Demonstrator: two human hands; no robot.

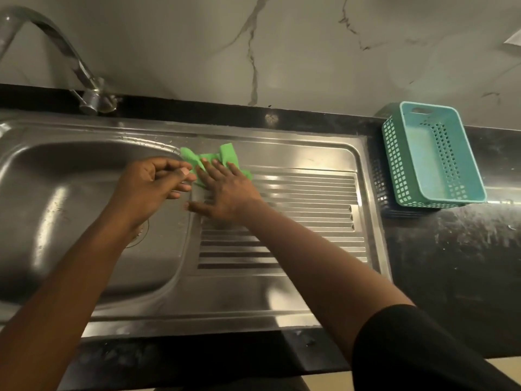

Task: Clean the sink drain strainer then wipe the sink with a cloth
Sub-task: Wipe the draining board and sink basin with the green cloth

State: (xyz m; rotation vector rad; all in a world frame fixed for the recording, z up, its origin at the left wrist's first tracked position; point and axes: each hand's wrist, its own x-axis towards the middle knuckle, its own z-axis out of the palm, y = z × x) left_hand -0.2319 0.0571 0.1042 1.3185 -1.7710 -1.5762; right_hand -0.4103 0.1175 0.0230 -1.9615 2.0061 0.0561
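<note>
The green cloth (225, 154) lies bunched on the drainboard (310, 210), just right of the basin (70, 193), pinned under the flat, spread right grip (225, 191); the curled left grip (149, 182) sits beside it, hold unclear.

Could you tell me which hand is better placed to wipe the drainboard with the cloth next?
Right hand: it presses flat on the cloth on the drainboard; the left hand is beside it, fingers curled.
</note>
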